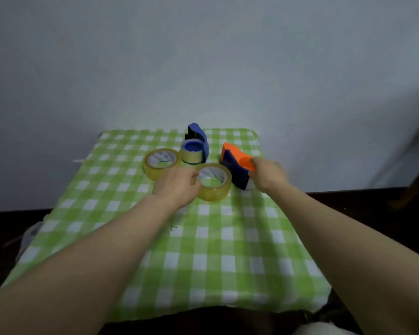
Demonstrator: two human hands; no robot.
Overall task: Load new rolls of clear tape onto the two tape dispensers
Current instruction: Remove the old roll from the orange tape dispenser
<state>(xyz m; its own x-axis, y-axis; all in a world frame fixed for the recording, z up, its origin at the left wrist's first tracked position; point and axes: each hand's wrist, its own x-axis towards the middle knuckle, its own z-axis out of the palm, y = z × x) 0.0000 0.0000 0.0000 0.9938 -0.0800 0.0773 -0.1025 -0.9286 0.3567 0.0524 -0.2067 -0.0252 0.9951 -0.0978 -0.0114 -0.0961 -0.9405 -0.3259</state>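
Note:
Two rolls of clear tape lie flat on the checked cloth. My left hand [179, 187] grips the near roll [215, 182] at its left rim. The far roll [161, 163] lies untouched to the left. My right hand [267, 175] holds the orange and dark blue tape dispenser [237, 165], which is tilted at the right of the rolls. Behind the rolls stands a blue dispenser [196, 145] with a nearly spent roll on its hub.
The small table has a green and white checked cloth [215, 250] and stands against a pale wall. Dark floor lies on both sides. A dark chair leg shows at the far right edge.

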